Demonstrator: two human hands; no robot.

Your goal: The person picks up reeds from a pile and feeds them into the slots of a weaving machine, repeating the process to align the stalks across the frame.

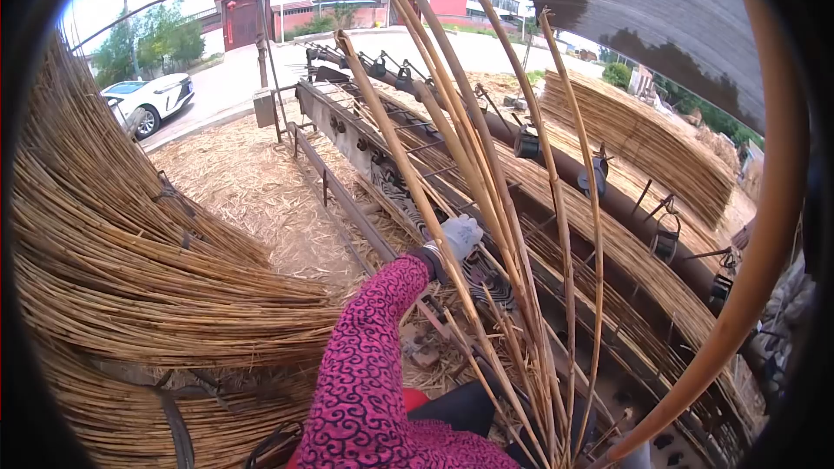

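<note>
My left hand (458, 237), in a grey work glove below a pink and black patterned sleeve, reaches over the metal frame. Its fingers look curled; whatever they hold is hidden. One thick reed stalk (395, 143) crosses in front of the wrist. Several long tan reed stalks (486, 165) stand at a slant just right of the glove and draw together toward the bottom edge. A much thicker-looking stalk (754, 269) curves close to the camera on the right. At the bottom edge, a pale grey patch (639, 456) may be my right hand's glove; no fingers show there.
Large tied reed bundles (174, 295) fill the left side. A long metal machine (343, 135) with a clamp-studded pipe (499, 128) runs diagonally, reeds lying along it. Stacked reeds (638, 143) stand behind. Loose straw (234, 169) covers the ground; a white car (155, 102) is beyond.
</note>
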